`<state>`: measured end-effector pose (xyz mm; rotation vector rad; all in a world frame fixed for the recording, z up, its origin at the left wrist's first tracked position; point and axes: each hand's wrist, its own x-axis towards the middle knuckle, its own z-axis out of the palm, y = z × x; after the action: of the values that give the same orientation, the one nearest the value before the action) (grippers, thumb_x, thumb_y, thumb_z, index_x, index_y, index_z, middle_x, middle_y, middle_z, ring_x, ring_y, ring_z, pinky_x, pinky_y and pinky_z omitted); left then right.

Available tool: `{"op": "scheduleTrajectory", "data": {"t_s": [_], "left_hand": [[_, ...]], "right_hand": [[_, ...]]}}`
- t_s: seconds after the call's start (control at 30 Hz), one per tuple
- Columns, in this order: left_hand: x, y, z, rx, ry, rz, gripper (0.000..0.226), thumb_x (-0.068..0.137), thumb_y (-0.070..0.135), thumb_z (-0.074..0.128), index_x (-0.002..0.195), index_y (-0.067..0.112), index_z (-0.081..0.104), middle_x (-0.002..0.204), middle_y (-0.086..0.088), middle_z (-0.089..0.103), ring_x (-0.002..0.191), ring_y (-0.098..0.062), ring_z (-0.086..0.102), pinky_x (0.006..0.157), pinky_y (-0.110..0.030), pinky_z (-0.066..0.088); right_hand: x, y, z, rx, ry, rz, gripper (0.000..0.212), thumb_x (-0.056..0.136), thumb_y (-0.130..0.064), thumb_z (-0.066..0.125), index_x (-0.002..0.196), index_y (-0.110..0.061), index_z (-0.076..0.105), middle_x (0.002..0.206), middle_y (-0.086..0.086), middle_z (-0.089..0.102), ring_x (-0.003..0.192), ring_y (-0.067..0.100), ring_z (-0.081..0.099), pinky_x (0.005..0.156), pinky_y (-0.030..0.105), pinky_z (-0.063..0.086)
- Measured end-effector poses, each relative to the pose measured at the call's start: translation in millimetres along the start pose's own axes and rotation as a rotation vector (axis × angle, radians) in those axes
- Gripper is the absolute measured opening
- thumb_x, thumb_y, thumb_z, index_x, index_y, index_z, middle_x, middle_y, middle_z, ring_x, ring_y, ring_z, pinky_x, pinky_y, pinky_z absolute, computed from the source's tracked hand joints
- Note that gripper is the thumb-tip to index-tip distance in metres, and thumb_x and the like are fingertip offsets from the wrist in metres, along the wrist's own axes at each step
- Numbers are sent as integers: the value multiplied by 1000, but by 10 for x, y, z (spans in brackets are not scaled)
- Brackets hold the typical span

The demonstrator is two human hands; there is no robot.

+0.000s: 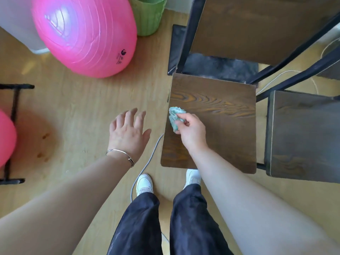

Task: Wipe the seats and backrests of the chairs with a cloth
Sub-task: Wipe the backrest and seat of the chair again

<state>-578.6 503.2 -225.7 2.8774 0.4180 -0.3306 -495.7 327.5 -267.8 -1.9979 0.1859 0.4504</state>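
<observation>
A dark wooden chair seat (220,126) with a black metal frame stands right in front of me. Its wooden backrest (257,24) rises at the top of the view. My right hand (191,133) is shut on a crumpled pale teal cloth (174,116) and presses it onto the seat near its left edge. My left hand (128,131) hovers over the floor to the left of the seat, fingers spread, holding nothing; a silver bangle sits on its wrist. A second dark wooden chair seat (303,137) stands close on the right.
A large pink exercise ball (84,34) lies at the upper left, a green ribbed bin (149,17) behind it. Another pink ball (6,137) and a black metal stand (13,133) sit at the left edge. A grey cable (149,162) runs across the wooden floor by my white shoes.
</observation>
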Motion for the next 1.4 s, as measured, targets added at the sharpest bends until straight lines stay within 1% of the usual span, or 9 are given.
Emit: {"op": "scheduleTrajectory", "data": {"t_s": [0.17, 0.33, 0.53, 0.63, 0.73, 0.9, 1.07, 1.2, 1.4], "left_hand": [[293, 595, -153, -29, 67, 79, 54, 90, 44, 53, 138, 20, 47, 141, -7, 47, 125, -34, 42, 96, -50, 40], [604, 988, -250, -42, 143, 122, 54, 86, 41, 61, 134, 18, 52, 137, -9, 51, 121, -36, 46, 94, -51, 43], [1035, 1178, -347, -27, 193, 118, 54, 89, 42, 56, 136, 17, 48, 139, -10, 48, 123, -36, 43, 97, -53, 41], [1163, 1203, -366, -47, 215, 104, 53, 89, 40, 57, 137, 17, 47, 140, -10, 47, 126, -36, 41, 97, -53, 39], [1200, 1185, -353, -54, 223, 80, 53, 90, 39, 58, 137, 17, 47, 140, -11, 46, 127, -36, 40, 98, -54, 39], [1113, 1086, -281, -49, 209, 23, 54, 89, 39, 58, 137, 16, 48, 139, -11, 47, 127, -36, 41, 98, -54, 39], [1027, 973, -187, -17, 206, -33, 55, 88, 40, 61, 136, 16, 49, 137, -10, 49, 123, -35, 42, 96, -54, 41], [998, 989, -127, -1, 186, -42, 56, 88, 41, 60, 137, 17, 49, 138, -10, 49, 125, -34, 42, 97, -54, 40], [1051, 1195, -86, -6, 143, -16, 55, 91, 44, 52, 139, 19, 45, 141, -8, 45, 129, -33, 38, 101, -52, 38]], "right_hand": [[446, -315, -884, -54, 169, -81, 23, 94, -18, 65, 117, -23, 68, 112, -9, 59, 100, 11, 64, 77, 19, 58], [1035, -655, -1777, -26, 487, -114, 27, 97, -26, 59, 123, -25, 64, 115, -8, 59, 96, 7, 63, 72, 8, 51], [1626, -748, -2273, -144, 617, -159, 28, 97, -24, 61, 124, -27, 56, 124, -10, 56, 109, 4, 55, 80, 13, 50], [1771, -698, -2219, -170, 651, -193, 28, 92, -21, 66, 116, -30, 52, 123, -3, 60, 113, 13, 60, 83, 28, 59], [1739, -688, -1966, -129, 621, -238, 26, 92, -18, 64, 113, -30, 55, 120, -4, 59, 112, 15, 60, 83, 35, 60], [1598, -971, -1113, -199, 378, -542, 22, 89, -6, 67, 110, -11, 69, 114, 6, 63, 106, 17, 62, 86, 26, 57], [1589, -1122, -410, -244, 221, -605, 22, 86, -2, 69, 106, -8, 74, 105, 8, 66, 96, 24, 65, 80, 38, 59], [1618, -1001, -494, -263, 218, -604, 21, 85, 0, 68, 103, -9, 74, 102, 6, 66, 92, 21, 65, 77, 37, 58], [1738, -596, -1318, -341, 259, -490, 20, 87, 0, 63, 100, -10, 75, 104, 5, 66, 96, 17, 62, 87, 29, 53]]}}
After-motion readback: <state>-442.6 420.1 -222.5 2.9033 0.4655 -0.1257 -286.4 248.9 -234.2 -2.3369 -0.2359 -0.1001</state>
